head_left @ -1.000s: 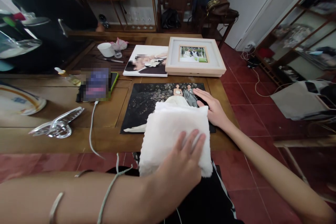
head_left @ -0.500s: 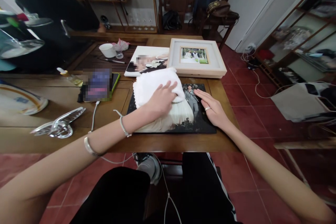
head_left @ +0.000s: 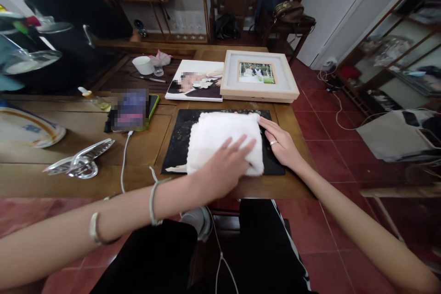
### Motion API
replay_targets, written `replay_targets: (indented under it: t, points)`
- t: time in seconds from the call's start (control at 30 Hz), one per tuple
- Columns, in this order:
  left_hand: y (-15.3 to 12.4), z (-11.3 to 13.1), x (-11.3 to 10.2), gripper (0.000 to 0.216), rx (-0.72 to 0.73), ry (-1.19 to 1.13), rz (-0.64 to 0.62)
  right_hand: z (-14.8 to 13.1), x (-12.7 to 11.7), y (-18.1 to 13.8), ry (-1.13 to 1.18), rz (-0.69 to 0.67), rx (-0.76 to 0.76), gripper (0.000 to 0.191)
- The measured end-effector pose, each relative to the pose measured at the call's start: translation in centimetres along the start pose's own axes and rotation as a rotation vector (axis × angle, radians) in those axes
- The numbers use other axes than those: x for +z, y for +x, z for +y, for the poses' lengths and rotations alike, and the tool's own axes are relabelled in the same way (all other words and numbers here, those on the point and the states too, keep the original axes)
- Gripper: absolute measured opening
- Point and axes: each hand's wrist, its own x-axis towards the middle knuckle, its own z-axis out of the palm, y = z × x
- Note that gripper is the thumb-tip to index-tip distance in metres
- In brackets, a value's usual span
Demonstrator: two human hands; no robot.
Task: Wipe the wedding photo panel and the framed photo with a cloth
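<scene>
A dark photo print (head_left: 177, 144) lies flat near the front edge of the wooden table (head_left: 144, 179). A folded white towel (head_left: 220, 138) covers most of it. My left hand (head_left: 223, 165) lies flat on the towel's near right part, fingers stretched out and pressing down. My right hand (head_left: 280, 144) rests flat on the print's right edge beside the towel, fingers extended, a ring on one finger.
Behind the print stand a white-framed photo (head_left: 258, 76) and an unframed photo (head_left: 196, 85). To the left are a phone with cable (head_left: 132, 110), a glass dish (head_left: 77, 163), a plate (head_left: 27, 126), a small bottle (head_left: 93, 98) and a white cup (head_left: 143, 64). Red tile floor at right.
My left hand slid the towel from the print's far left corner back toward me and to the right, so it now covers the print's middle. My right hand stayed in place.
</scene>
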Motion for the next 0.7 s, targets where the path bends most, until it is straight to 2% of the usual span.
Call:
replay_targets:
  t: [0.13, 0.23, 0.33, 0.47, 0.53, 0.6, 0.7]
  points:
    - [2.1, -6.2, 0.5, 0.039, -0.07, -0.027, -0.027, 0.0, 0.0, 0.0, -0.006, -0.013, 0.0, 0.041]
    - [2.7, -7.6, 1.0, 0.042, -0.142, -0.031, 0.011, 0.0, 0.0, 0.0, -0.001, -0.015, -0.009, 0.041]
    - [2.1, -5.0, 1.1, 0.037, -0.167, -0.02, 0.011, 0.0, -0.1, 0.0, -0.007, -0.012, -0.005, 0.041]
    - [0.0, 1.3, 0.7, 0.026, -0.032, -0.019, 0.015, 0.0, -0.2, 0.0, -0.013, -0.013, -0.03, 0.041]
    - [-1.0, 3.5, 0.5, 0.02, 0.027, -0.024, 0.035, 0.0, -0.2, 0.1, -0.002, -0.018, -0.048, 0.041]
    - [-1.6, 4.0, 0.3, 0.018, 0.065, -0.042, 0.039, 0.0, -0.2, 0.1, 0.008, -0.022, -0.058, 0.042]
    - [-1.2, 1.4, 0.1, 0.026, 0.035, -0.058, -0.01, -0.1, -0.2, 0.1, -0.016, -0.024, -0.051, 0.042]
